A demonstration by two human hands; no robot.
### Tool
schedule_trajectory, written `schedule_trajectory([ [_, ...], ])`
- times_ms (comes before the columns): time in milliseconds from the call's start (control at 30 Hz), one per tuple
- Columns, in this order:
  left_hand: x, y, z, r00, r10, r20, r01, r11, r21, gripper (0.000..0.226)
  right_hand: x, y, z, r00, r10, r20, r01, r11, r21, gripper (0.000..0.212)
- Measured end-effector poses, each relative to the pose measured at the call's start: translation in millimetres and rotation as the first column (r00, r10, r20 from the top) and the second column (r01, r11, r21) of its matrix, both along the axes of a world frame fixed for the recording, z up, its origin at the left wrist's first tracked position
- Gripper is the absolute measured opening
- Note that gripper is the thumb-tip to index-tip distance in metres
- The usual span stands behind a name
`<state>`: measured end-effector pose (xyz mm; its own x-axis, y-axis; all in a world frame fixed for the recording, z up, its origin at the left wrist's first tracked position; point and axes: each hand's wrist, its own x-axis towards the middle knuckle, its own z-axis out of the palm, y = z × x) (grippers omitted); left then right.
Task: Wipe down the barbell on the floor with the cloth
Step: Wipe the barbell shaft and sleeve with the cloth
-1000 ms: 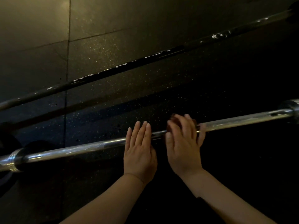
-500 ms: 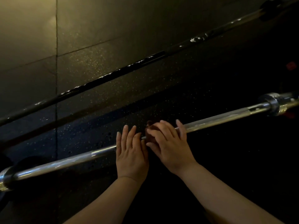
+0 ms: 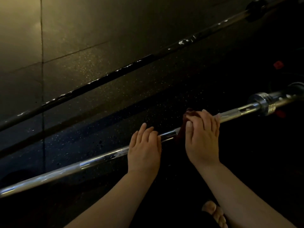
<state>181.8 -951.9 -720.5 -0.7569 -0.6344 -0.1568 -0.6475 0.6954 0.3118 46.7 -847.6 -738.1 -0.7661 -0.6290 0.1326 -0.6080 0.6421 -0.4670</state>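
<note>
A chrome barbell (image 3: 69,170) lies on the dark floor, running from lower left to its collar (image 3: 263,102) at the right. My right hand (image 3: 202,135) is wrapped over the shaft, pressing a dark red cloth (image 3: 189,116) around it; only a fold of cloth shows above my fingers. My left hand (image 3: 144,147) rests flat on the shaft just to the left, fingers together, a short gap of bare bar between the two hands.
A second, darker bar (image 3: 98,83) with chipped paint lies farther back, parallel to the chrome one. The floor is speckled rubber matting (image 3: 82,46) with seams. My bare toes (image 3: 213,213) show at the bottom right. Small red marks (image 3: 278,65) sit at the right.
My right hand with the cloth has slid rightward along the shaft, away from my left hand. The view has shifted, bringing the right collar into sight.
</note>
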Motion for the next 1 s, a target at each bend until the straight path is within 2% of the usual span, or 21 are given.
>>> schedule_trajectory([
  [67,-10.6,2.7,1.7,0.999,-0.027,0.040,0.026,0.999,0.026,0.053,11.1,-1.2,-1.8,0.999,0.026,0.043,-0.026,1.000,0.006,0.038],
  [167,-21.0,3.4,3.1,0.995,-0.064,0.074,0.061,0.997,0.044,0.049,7.0,7.3,-4.0,0.969,0.247,-0.026,-0.246,0.969,0.037,0.035],
  [200,-21.7,3.6,3.1,0.996,-0.058,0.071,0.055,0.998,0.042,0.050,-2.7,12.3,-5.7,0.963,0.265,-0.055,-0.261,0.963,0.063,0.033],
  [267,-22.3,5.5,1.1,0.997,-0.035,0.075,0.032,0.999,0.034,0.052,-22.4,20.4,-9.3,0.990,0.132,-0.045,-0.129,0.990,0.047,0.031],
  [333,-25.2,9.0,-1.2,0.996,-0.017,0.084,0.018,1.000,-0.006,0.058,-22.7,19.6,-8.6,0.997,-0.072,0.043,0.073,0.997,-0.021,0.034],
  [367,-28.0,11.2,-0.8,0.996,-0.017,0.088,0.019,1.000,-0.021,0.062,-15.2,16.1,-7.6,0.992,-0.100,0.075,0.103,0.994,-0.030,0.036],
  [400,-31.7,13.2,0.6,0.995,-0.028,0.092,0.031,0.999,-0.025,0.065,-6.0,12.9,-7.0,0.995,-0.061,0.082,0.063,0.998,-0.027,0.037],
  [467,-36.8,14.3,3.3,0.990,-0.080,0.114,0.083,0.996,-0.016,0.064,6.6,12.3,-9.9,0.987,0.162,0.020,-0.162,0.987,0.010,0.040],
  [533,-39.7,13.9,5.1,0.985,-0.114,0.131,0.114,0.993,0.006,0.057,-5.5,22.4,-9.8,0.929,0.368,-0.048,-0.362,0.927,0.100,0.043],
  [567,-40.3,13.1,6.0,0.986,-0.108,0.125,0.108,0.994,0.012,0.055,-16.4,28.2,-11.2,0.911,0.403,-0.081,-0.390,0.910,0.143,0.042],
  [600,-40.7,13.2,7.2,0.988,-0.100,0.118,0.098,0.995,0.019,0.054,-26.6,32.5,-12.2,0.924,0.368,-0.100,-0.351,0.923,0.155,0.042],
  [633,-41.4,14.0,7.9,0.990,-0.091,0.111,0.088,0.996,0.028,0.054,-34.4,35.7,-13.0,0.963,0.253,-0.096,-0.240,0.963,0.125,0.041],
  [700,-43.9,16.4,8.1,0.991,-0.077,0.109,0.073,0.997,0.039,0.052,-35.3,32.6,-10.7,0.998,-0.056,0.012,0.055,0.998,0.013,0.043],
  [733,-46.9,16.9,9.2,0.991,-0.077,0.109,0.072,0.996,0.046,0.050,-28.6,26.2,-8.8,0.989,-0.128,0.071,0.129,0.992,-0.011,0.043],
  [767,-50.1,16.9,10.1,0.989,-0.088,0.117,0.081,0.995,0.058,0.048,-19.6,20.1,-7.4,0.990,-0.105,0.093,0.106,0.994,-0.010,0.042],
  [833,-57.2,14.9,13.2,0.980,-0.148,0.134,0.137,0.987,0.086,0.045,-5.2,16.7,-9.8,0.988,0.155,0.017,-0.155,0.987,0.043,0.041],
  [900,-60.5,12.7,14.3,0.972,-0.195,0.135,0.181,0.978,0.106,0.045,-15.6,24.3,-9.1,0.928,0.369,-0.048,-0.362,0.926,0.110,0.042],
  [933,-60.3,11.6,13.9,0.972,-0.194,0.130,0.181,0.977,0.109,0.044,-27.0,29.8,-9.9,0.921,0.381,-0.075,-0.371,0.920,0.126,0.041],
  [967,-59.1,10.9,13.7,0.975,-0.183,0.123,0.170,0.980,0.107,0.044,-37.8,35.1,-11.6,0.944,0.318,-0.088,-0.308,0.945,0.112,0.040],
  [1000,-58.6,10.6,13.5,0.978,-0.173,0.115,0.162,0.981,0.103,0.044,-48.2,39.4,-11.7,0.983,0.170,-0.067,-0.166,0.984,0.062,0.039],
])
